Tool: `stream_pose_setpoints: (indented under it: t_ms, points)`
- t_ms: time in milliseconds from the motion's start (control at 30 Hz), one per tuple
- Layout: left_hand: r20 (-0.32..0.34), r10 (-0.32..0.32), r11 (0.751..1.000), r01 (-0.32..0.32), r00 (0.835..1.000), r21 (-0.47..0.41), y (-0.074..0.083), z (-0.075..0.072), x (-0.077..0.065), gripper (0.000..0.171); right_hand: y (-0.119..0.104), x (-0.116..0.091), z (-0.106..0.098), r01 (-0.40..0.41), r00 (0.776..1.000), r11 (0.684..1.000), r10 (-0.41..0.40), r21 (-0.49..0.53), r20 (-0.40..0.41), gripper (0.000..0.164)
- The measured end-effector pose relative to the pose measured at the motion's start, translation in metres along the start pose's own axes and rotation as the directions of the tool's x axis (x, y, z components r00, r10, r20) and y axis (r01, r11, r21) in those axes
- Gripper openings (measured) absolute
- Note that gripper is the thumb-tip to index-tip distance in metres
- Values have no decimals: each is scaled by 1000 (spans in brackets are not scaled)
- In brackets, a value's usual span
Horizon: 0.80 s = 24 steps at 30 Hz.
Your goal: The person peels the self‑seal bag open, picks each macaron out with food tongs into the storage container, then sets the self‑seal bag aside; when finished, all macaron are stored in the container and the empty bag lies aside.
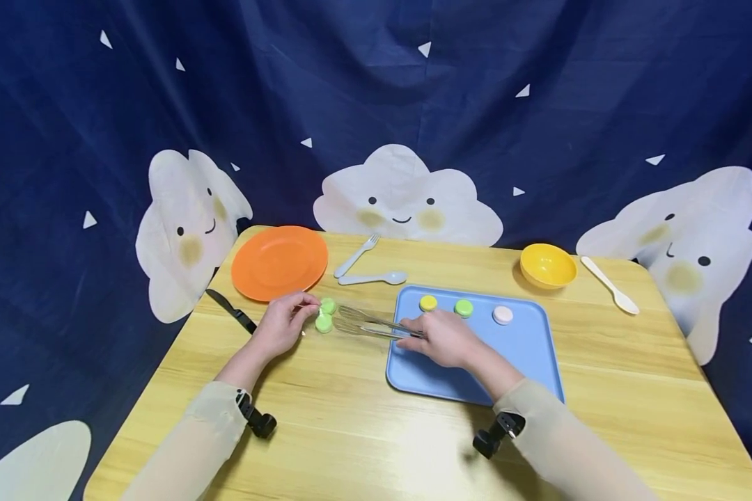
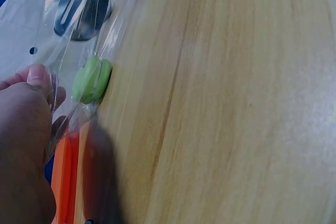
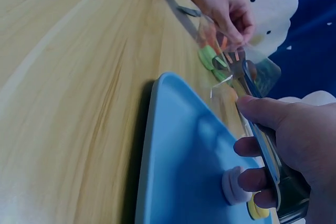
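My left hand (image 1: 280, 323) pinches the edge of a clear plastic bag (image 2: 118, 22), left of the tray. Two light green macarons (image 1: 324, 323) lie by its fingertips, and in the left wrist view green macaron (image 2: 90, 81) shows through the film. With my right hand (image 1: 443, 339) I grip metal tongs (image 3: 239, 67) over the tray's left part. The tongs' arms are spread, and their tips point at the green macarons with nothing between them. In the left wrist view, the tips appear behind or within the film; I cannot tell which.
Yellow (image 1: 428, 303), green (image 1: 464, 308) and pink (image 1: 503, 315) macarons sit on the blue tray (image 1: 507, 355). Behind are an orange plate (image 1: 280, 263), fork (image 1: 357, 256), spoon (image 1: 372, 278) and yellow bowl (image 1: 548, 266). A white spoon (image 1: 610, 285) lies right; a black knife (image 1: 232, 311) lies left.
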<state>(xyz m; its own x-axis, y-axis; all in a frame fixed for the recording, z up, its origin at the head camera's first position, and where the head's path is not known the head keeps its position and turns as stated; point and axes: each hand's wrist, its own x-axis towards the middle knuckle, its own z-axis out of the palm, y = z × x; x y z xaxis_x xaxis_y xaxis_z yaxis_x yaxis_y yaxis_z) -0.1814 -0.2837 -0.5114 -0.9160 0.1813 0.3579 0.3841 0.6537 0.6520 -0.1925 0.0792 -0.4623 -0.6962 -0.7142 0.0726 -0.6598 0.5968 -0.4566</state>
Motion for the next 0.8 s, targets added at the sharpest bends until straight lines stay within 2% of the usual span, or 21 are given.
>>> stream_pose_setpoints:
  t_ms: [200,500,800]
  points:
    - [-20,34,999,-34,999,-16,0,-1,0,6,1,12,3,17,999,1000,-18,17,33,47]
    - [-28,11,999,-12,1000,-34,2,-3,-5,7,6,27,6,46,996,999,-48,28,75,49]
    - [-35,37,999,-39,999,-39,0,-2,-7,5,1,40,7,81,989,996,-76,-39,126,50]
